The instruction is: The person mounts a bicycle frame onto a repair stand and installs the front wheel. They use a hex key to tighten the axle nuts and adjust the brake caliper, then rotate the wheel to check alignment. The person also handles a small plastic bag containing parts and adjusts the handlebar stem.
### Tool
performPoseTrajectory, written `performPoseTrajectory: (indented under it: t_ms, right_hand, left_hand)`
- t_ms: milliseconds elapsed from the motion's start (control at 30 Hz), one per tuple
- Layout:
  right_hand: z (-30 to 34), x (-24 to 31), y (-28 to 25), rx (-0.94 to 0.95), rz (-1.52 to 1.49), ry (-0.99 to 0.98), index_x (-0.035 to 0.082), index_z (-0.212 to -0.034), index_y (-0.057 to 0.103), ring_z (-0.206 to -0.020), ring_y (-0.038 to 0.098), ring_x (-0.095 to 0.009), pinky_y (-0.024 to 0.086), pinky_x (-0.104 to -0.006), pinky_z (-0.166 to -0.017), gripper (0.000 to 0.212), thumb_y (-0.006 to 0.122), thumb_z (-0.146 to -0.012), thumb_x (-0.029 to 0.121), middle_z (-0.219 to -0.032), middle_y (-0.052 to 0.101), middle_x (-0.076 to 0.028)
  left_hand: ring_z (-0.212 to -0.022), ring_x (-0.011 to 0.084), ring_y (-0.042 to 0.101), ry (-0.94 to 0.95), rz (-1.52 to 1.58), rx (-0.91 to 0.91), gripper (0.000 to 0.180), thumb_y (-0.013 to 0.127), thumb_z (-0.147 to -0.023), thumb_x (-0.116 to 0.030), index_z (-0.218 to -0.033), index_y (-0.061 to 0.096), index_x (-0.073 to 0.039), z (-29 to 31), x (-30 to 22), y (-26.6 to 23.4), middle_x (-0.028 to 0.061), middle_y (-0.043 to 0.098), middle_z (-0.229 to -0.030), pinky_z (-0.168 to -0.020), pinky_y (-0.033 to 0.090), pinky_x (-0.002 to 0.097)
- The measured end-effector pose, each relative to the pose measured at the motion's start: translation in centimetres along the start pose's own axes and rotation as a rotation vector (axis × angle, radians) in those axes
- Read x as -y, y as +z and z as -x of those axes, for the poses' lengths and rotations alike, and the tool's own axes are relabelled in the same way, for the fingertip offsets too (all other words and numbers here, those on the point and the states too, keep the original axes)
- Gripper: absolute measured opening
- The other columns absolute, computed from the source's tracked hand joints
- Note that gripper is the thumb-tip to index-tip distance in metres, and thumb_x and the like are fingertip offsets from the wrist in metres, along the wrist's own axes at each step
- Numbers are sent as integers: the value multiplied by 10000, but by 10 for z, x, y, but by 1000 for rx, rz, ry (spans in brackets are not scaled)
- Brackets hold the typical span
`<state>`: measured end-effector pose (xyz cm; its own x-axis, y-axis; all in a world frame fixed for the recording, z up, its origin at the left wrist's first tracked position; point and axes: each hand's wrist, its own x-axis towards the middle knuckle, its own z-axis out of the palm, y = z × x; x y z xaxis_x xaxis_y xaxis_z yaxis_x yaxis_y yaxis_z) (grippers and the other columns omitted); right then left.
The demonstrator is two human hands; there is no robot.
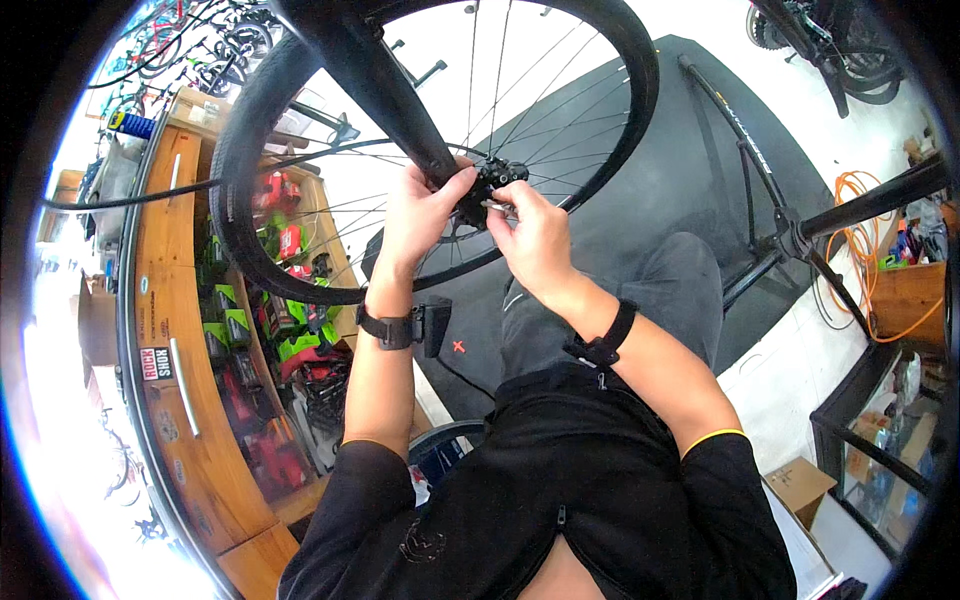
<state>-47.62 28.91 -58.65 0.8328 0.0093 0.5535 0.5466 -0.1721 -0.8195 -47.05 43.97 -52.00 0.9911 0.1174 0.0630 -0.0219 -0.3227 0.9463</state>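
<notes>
**Both hands at the wheel hub**

We're in a bike workshop: a black mat (640, 190) lies beneath the hands, a wooden display case (190, 330) of red and green packages sits off the left hand, and an orange cable (850, 250) coils out past the right. Up front, the wheel (300, 150) fills the view, hub (495, 180) right at the fingertips. The left hand (420, 215) wraps the dark fork leg (385, 85) beside the hub. The right hand (530, 235) pinches a small silvery part (497, 206) at the hub, fingers close together.
</notes>
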Motion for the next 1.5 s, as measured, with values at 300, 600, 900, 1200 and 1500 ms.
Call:
performPoseTrajectory:
  t_ms: [300, 600, 900, 1200, 1500]
  right_hand:
    - [3, 7, 7, -4, 83, 37, 17, -929, 596, -698, 677, -310, 526, -376, -600, 165, 697, -800, 3, -783, 666, -133]
    - [-1, 13, 11, 122, 123, 336, -13, -921, 591, -690, 668, -351, 504, -419, -620, 156, 622, -921, 140, -749, 672, -188]
    - [7, -11, 45, 190, -632, 805, -3, -821, 610, -654, 617, -170, 477, -329, -608, 335, 439, -1030, 196, -690, 651, -82]
    - [-2, 1, 26, 269, -679, 806, 13, -809, 622, -640, 535, -91, 420, -263, -617, 295, 512, -998, 211, -676, 590, -7]
    - [-1, -13, 37, 164, -607, 803, 24, -784, 607, -563, 517, -89, 416, -261, -547, 335, 582, -985, 291, -642, 577, -13]
  left_hand:
    - [-738, 67, 588, 29, 12, 35, 201, 682, -890, -105, -1018, 674, 50, -1, -2, -1, 22, 670, -834, -666, 479, 230]
    - [-734, 66, 583, 73, -67, 19, 226, 687, -886, -140, -1020, 663, 40, -2, 2, -1, 24, 669, -837, -672, 482, 240]
    - [-839, 101, 575, -13, -20, 42, 123, 635, -929, -69, -1004, 619, 27, 6, -3, -6, 26, 629, -904, -757, 478, 273]
    - [-880, 115, 601, -12, 92, 54, 167, 619, -925, -45, -1072, 604, 32, 5, 9, -8, 62, 655, -982, -769, 480, 256]
    - [-838, 109, 586, 43, 85, 23, 162, 639, -905, -39, -1047, 606, 32, 2, 11, -5, 50, 640, -946, -738, 468, 246]
